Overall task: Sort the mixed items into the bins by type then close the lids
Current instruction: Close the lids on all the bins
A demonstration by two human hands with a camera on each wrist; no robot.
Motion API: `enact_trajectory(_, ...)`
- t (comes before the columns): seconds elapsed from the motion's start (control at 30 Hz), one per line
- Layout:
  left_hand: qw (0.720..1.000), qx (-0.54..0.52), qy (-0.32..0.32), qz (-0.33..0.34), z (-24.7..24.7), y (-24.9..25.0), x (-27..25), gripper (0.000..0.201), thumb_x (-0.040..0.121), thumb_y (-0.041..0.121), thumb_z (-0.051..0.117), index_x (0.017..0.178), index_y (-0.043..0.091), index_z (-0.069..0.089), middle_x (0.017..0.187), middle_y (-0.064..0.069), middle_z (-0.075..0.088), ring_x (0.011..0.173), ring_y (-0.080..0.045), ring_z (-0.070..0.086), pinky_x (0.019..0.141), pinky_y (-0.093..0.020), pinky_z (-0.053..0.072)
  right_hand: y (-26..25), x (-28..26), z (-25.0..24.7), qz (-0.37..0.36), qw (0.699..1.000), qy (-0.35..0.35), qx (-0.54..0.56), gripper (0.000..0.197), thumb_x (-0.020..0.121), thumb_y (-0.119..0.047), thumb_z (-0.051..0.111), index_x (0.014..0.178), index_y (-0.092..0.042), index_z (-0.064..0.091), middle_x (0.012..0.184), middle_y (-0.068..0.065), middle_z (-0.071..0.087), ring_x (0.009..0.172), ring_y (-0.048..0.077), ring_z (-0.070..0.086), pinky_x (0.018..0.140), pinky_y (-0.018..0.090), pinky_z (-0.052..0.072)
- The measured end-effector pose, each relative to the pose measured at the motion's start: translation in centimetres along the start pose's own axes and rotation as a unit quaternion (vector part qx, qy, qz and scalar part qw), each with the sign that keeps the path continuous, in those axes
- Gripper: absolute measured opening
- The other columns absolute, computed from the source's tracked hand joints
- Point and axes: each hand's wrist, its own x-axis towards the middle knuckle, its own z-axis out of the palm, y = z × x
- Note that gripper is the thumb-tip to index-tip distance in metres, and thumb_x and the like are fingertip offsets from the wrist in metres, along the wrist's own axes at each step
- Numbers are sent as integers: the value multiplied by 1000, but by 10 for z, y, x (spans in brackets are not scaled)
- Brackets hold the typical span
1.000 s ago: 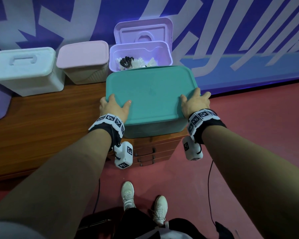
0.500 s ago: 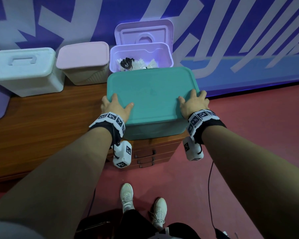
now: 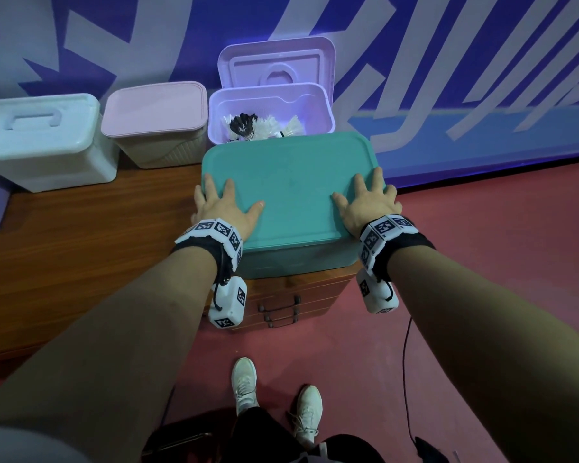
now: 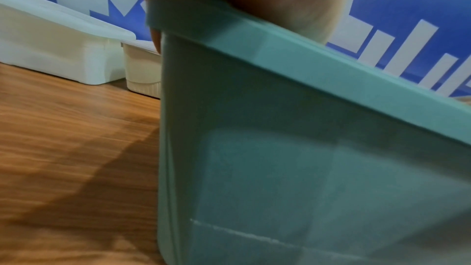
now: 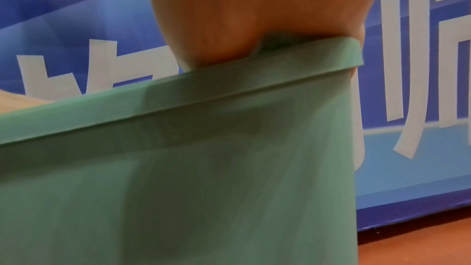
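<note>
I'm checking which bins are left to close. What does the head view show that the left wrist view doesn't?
Only the head view shows the lilac bin with its lid up and shuttlecocks inside, plus the right hand flat on the teal lid. Only the left wrist view shows the teal bin's side wall close up. Both show the left hand, the teal lid, the closed white bin and the wooden top.
</note>
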Motion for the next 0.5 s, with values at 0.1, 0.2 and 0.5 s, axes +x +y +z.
enact_trajectory(0.1,1000,-7,-7,-6,-1,1,2,83,86,68,43,153,27,15,161,-3,-8,148,-29,-4,117,-49,20,0,1,2,-1,1000,3,3,66,92,-62,30,146,-26,22,159,3,-2,137,37,21,107,49,27)
enact_trajectory(0.2,1000,-3,-6,-8,-1,4,5,83,85,68,45,152,26,17,161,-3,-7,148,-30,-1,117,-48,20,1,2,3,0,1000,11,0,65,91,-62,30,145,-26,24,159,3,0,134,37,24,104,49,29)
enact_trajectory(0.5,1000,5,-20,-18,-6,7,5,82,85,67,46,151,25,20,161,-3,-5,148,-32,0,114,-51,23,0,0,-1,-3,1000,-6,2,66,92,-62,30,146,-26,22,159,3,-3,135,38,23,107,49,28)
